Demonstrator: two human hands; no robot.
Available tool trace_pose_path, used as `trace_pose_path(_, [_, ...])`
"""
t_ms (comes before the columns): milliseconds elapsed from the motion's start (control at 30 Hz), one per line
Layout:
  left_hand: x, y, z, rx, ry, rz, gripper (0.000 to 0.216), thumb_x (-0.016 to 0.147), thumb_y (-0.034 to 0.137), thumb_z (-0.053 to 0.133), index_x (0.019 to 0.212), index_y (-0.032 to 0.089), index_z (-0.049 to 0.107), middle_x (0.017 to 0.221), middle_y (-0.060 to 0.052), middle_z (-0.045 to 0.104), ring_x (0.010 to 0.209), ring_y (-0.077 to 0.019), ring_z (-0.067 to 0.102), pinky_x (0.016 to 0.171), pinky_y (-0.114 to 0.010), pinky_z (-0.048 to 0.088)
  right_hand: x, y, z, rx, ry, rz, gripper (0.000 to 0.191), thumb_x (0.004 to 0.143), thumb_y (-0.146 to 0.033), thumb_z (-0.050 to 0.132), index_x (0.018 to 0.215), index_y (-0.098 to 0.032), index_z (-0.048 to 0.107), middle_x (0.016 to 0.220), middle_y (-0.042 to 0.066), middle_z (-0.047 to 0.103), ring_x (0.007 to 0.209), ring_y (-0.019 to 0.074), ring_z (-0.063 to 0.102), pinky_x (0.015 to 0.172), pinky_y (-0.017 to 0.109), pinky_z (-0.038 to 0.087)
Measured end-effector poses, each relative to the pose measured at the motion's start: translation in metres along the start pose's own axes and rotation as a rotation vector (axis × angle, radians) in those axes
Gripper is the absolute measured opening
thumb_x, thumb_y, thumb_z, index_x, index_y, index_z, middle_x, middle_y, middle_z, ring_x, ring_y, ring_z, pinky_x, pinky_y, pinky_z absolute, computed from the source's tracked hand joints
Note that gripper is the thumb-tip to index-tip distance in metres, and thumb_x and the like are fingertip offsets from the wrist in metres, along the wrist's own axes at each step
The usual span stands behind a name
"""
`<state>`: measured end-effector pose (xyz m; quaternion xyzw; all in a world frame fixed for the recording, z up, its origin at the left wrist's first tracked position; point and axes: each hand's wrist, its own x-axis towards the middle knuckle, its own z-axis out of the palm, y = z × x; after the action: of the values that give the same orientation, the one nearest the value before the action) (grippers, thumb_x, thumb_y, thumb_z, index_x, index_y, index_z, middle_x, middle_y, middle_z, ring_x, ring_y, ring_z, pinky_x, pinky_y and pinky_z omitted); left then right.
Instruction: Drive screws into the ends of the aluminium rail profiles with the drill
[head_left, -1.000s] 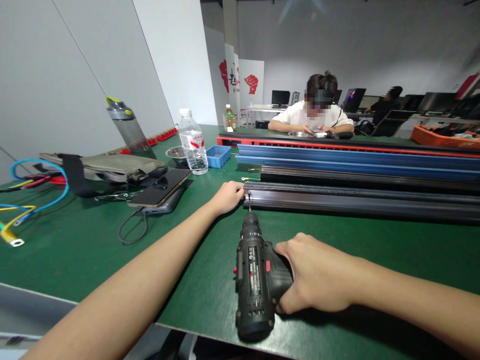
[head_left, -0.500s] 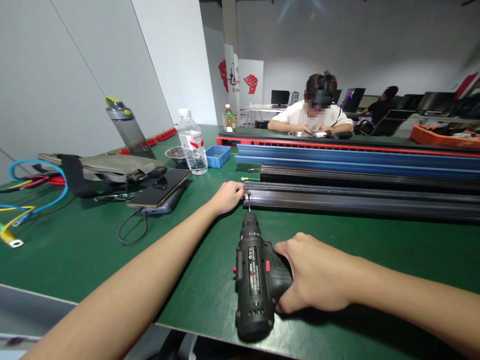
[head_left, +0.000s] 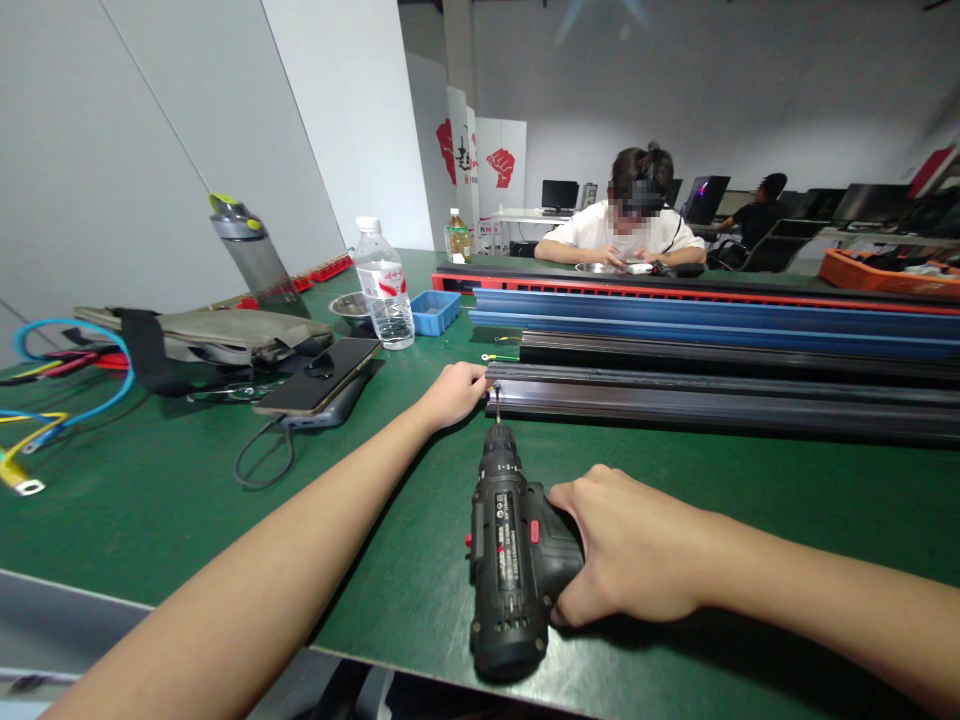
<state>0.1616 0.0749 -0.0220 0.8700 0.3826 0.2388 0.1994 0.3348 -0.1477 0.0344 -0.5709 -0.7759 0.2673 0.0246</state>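
My right hand is wrapped round the grip of a black cordless drill lying on the green table. The drill's bit points at the left end of a long black rail. My left hand rests at that same rail end, fingers curled and pinched beside the bit tip; what they pinch is too small to make out.
More black, blue and red rails lie stacked behind. At the left are a phone, a grey bag, two bottles, a blue tray and coloured cables. A person sits across the table.
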Motion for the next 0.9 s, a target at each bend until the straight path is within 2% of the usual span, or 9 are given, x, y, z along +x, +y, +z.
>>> trace_pose_path(300, [0.0007, 0.0005, -0.0001, 0.006, -0.005, -0.003, 0.031, 0.083, 0.031, 0.041, 0.055, 0.018, 0.047, 0.055, 0.001, 0.047, 0.057, -0.0126, 0.042, 0.059, -0.024, 0.030, -0.0008, 0.0002, 0.0003, -0.022, 0.004, -0.003, 0.034, 0.057, -0.048, 0.074, 0.074, -0.020, 0.064, 0.059, -0.003, 0.060, 0.047, 0.0115, 0.045, 0.044, 0.025, 0.033])
trace_pose_path(900, [0.0002, 0.0007, 0.0001, -0.015, 0.003, -0.023, 0.033, 0.081, 0.036, 0.041, 0.055, 0.018, 0.046, 0.055, 0.001, 0.046, 0.057, -0.0125, 0.040, 0.057, -0.024, 0.029, -0.0010, -0.0008, -0.0024, -0.004, 0.000, -0.010, 0.034, 0.058, -0.046, 0.074, 0.075, -0.019, 0.064, 0.059, -0.002, 0.060, 0.048, 0.0117, 0.045, 0.044, 0.025, 0.034])
